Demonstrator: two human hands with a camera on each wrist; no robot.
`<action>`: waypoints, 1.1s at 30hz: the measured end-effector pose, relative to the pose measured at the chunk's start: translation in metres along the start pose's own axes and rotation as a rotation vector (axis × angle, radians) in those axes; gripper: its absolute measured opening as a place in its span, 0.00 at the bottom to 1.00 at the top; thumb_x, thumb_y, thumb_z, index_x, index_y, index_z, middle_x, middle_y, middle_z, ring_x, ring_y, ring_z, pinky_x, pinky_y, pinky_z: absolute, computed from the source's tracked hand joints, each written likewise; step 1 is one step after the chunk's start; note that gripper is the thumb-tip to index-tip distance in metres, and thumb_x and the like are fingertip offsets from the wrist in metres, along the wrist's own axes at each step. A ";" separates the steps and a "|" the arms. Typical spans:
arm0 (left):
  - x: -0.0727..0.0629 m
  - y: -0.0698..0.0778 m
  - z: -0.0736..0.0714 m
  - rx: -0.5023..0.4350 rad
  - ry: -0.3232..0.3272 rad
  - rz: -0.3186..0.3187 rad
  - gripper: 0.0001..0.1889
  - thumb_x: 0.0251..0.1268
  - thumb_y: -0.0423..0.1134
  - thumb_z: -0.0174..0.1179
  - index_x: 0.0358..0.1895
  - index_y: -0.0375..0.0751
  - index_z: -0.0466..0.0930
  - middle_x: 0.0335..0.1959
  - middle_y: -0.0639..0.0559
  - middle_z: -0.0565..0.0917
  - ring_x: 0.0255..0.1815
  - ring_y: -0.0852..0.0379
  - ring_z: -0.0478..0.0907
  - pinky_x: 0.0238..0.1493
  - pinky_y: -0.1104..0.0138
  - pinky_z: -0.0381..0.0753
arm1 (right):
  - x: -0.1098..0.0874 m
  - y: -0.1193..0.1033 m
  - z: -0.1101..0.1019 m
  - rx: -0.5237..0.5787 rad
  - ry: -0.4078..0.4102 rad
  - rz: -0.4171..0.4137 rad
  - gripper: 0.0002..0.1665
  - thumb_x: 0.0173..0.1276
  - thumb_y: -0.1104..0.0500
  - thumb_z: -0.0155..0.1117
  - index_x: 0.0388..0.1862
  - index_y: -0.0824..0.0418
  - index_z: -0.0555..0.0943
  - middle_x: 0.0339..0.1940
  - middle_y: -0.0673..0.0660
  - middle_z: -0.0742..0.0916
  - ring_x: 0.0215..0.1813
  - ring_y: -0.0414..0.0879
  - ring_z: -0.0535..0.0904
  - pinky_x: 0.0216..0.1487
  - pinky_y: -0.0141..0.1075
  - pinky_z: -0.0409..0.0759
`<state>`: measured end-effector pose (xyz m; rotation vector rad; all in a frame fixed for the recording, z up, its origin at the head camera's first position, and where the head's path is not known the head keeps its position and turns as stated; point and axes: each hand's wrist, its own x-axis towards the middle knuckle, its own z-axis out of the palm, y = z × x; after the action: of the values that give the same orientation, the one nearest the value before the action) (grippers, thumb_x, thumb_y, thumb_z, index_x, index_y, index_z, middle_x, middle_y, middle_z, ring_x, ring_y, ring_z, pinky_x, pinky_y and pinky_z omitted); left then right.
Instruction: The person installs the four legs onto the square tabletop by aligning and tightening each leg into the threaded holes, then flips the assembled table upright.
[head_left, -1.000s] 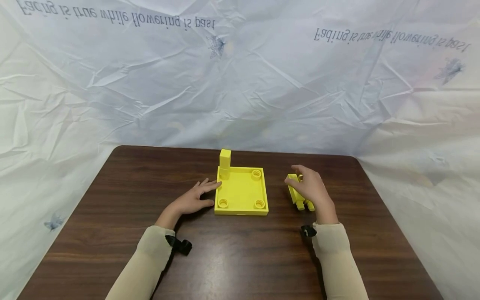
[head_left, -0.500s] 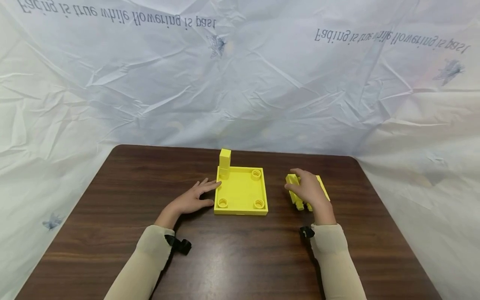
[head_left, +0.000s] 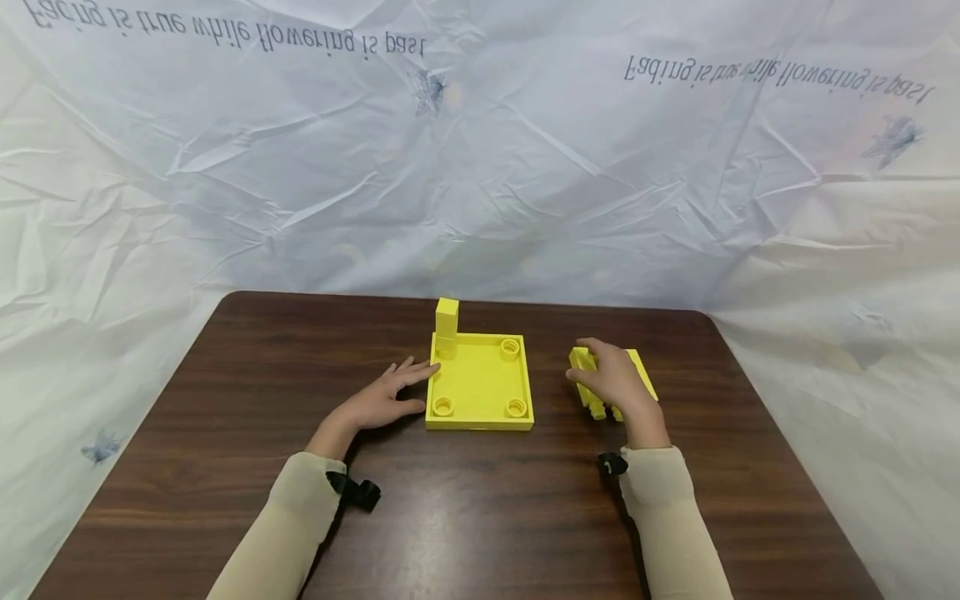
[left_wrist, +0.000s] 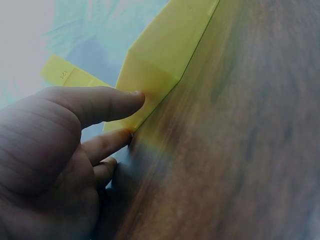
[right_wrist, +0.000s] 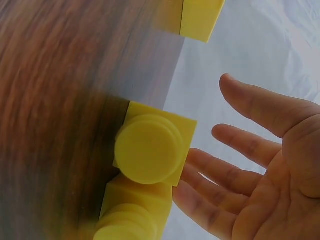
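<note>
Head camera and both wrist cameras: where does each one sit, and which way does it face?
Head: on the person's head, facing forward and down at the tray on the table; left hand, right hand and sleeves show.
Left wrist: on that wrist, facing the tray's outer side and the upright post; left hand shows.
Right wrist: on that wrist, facing the round ends of loose posts; right hand shows.
Head and left wrist share the tray.
</note>
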<state>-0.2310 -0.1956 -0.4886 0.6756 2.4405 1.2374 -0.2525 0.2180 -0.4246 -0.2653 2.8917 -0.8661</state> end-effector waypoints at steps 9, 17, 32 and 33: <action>0.002 -0.003 0.000 -0.001 -0.001 0.010 0.36 0.80 0.39 0.62 0.85 0.54 0.59 0.87 0.42 0.52 0.87 0.36 0.31 0.80 0.31 0.37 | 0.002 -0.001 0.002 -0.022 0.002 0.005 0.38 0.77 0.57 0.68 0.80 0.69 0.67 0.76 0.73 0.74 0.72 0.74 0.71 0.67 0.69 0.73; 0.002 0.001 -0.001 0.002 -0.006 0.000 0.36 0.80 0.38 0.62 0.85 0.54 0.59 0.87 0.42 0.52 0.87 0.37 0.31 0.80 0.32 0.37 | 0.003 -0.002 0.006 -0.079 0.002 0.022 0.38 0.76 0.60 0.69 0.80 0.69 0.68 0.76 0.73 0.74 0.74 0.74 0.69 0.68 0.69 0.71; 0.001 0.000 -0.001 -0.007 -0.002 -0.006 0.36 0.80 0.38 0.62 0.85 0.53 0.59 0.87 0.42 0.52 0.87 0.37 0.31 0.80 0.32 0.37 | 0.007 0.001 0.008 -0.102 -0.010 0.022 0.37 0.75 0.61 0.69 0.78 0.71 0.69 0.74 0.75 0.74 0.73 0.75 0.69 0.67 0.69 0.72; 0.002 0.000 -0.001 -0.007 -0.001 -0.003 0.36 0.80 0.38 0.62 0.85 0.53 0.59 0.87 0.42 0.53 0.87 0.37 0.31 0.80 0.32 0.37 | 0.007 0.001 0.008 -0.098 -0.015 0.023 0.38 0.75 0.61 0.69 0.78 0.71 0.69 0.74 0.75 0.74 0.73 0.75 0.70 0.67 0.69 0.72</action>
<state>-0.2330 -0.1957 -0.4881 0.6699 2.4341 1.2442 -0.2587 0.2134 -0.4323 -0.2458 2.9213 -0.7163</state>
